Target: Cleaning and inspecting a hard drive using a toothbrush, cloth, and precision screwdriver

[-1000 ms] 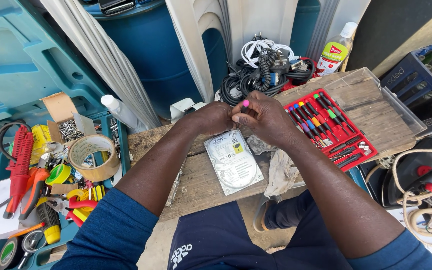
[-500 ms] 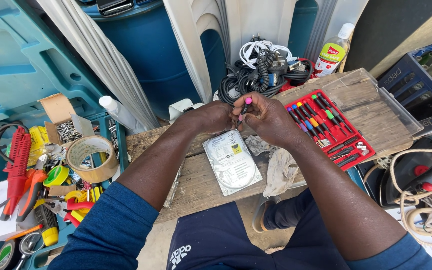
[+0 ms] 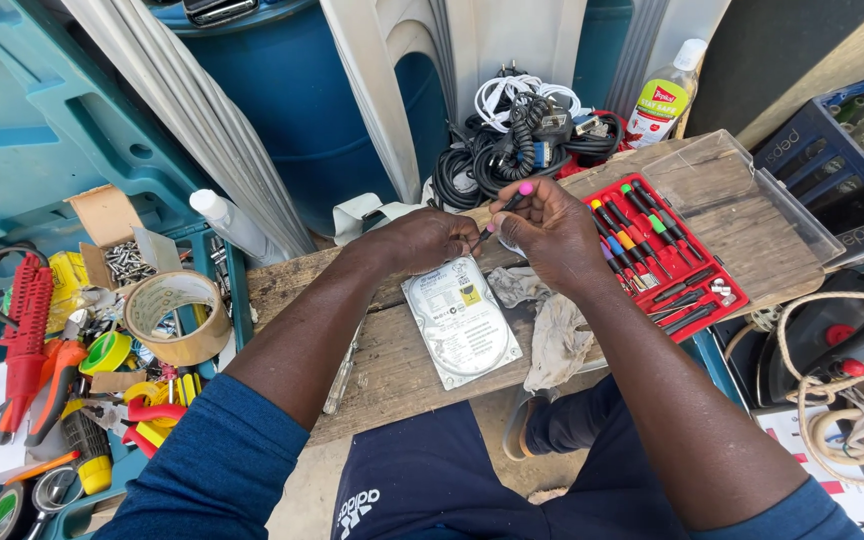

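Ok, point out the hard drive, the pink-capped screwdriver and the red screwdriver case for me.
hard drive (image 3: 460, 322): head view, middle of its silver top cover.
pink-capped screwdriver (image 3: 525, 188): head view, on the pink cap at its top end.
red screwdriver case (image 3: 727, 305): head view, bare red tray near its lower right corner.

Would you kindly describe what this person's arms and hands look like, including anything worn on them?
Both the left hand and the right hand are bare, with no gloves, rings or watch visible. The forearms are uncovered; dark blue sleeves are pushed up to about the elbows on both arms. No markings show on the sleeves.
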